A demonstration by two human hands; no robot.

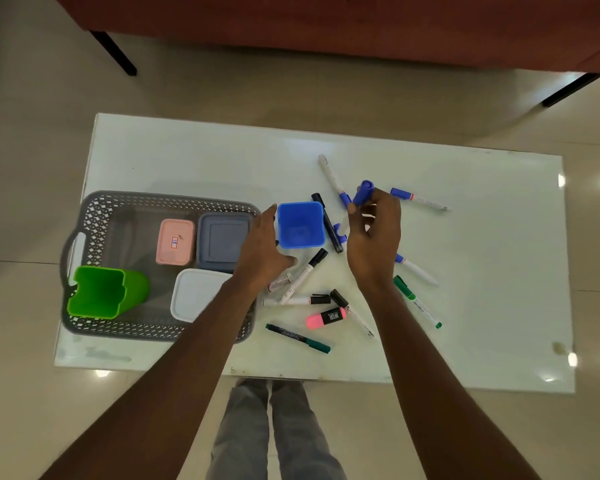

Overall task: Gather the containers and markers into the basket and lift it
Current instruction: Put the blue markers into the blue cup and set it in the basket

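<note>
I see the grey basket [94,209] on the white table [187,157]. Inside it a green cup [104,292] lies on its side, along with a pink box [174,241], a grey box [222,240] and a white box [196,294]. Just right of the basket stands the blue cup [300,225]. My left hand [262,251] is beside it, fingers straight and together and thumb spread; I cannot tell if it touches. Further right of the basket, my right hand [374,237] pinches a blue-capped marker [362,192] in curled fingers. More markers lie scattered there, including a pink highlighter [326,318].
</note>
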